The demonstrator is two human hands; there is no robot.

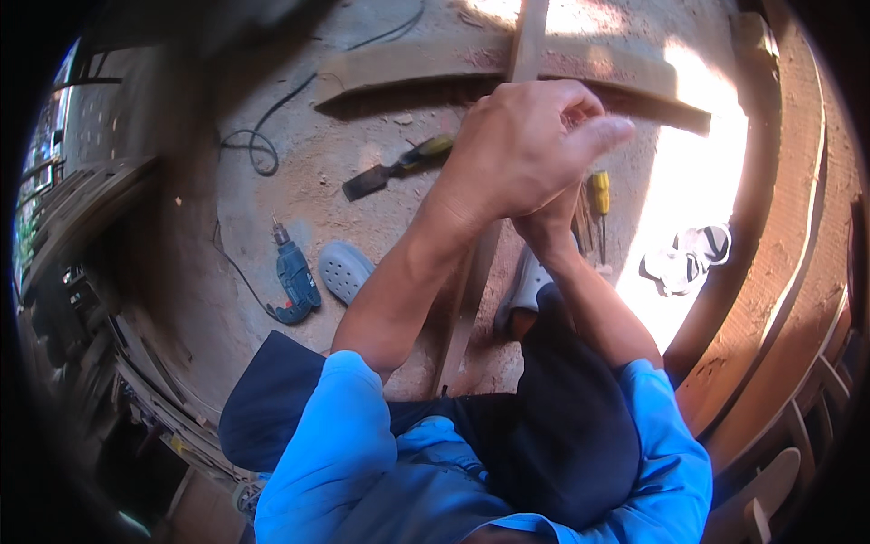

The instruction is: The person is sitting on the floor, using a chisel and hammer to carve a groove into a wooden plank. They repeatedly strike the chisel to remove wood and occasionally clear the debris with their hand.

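My left hand (530,145) is raised over a long narrow wooden strip (468,308). Its fingers curl inward with the thumb pointing right, and whatever lies inside the curl is hidden. Just below and behind it is my right hand (550,222), mostly covered, its fingers out of sight. The strip runs from the top of the view down between my legs. Left of the hands, a broad chisel (370,183) with a dark and yellow handle rests on the floor. A screwdriver (601,193) with a yellow handle lies to the right.
A thick wooden beam (408,68) lies crosswise beneath the strip at the far side. A blue corded drill (295,276) sits left of my grey clog (345,271). Large planks (766,299) line the right; a white-and-black object (675,265) lies nearby. Stacked wood (77,218) stands left.
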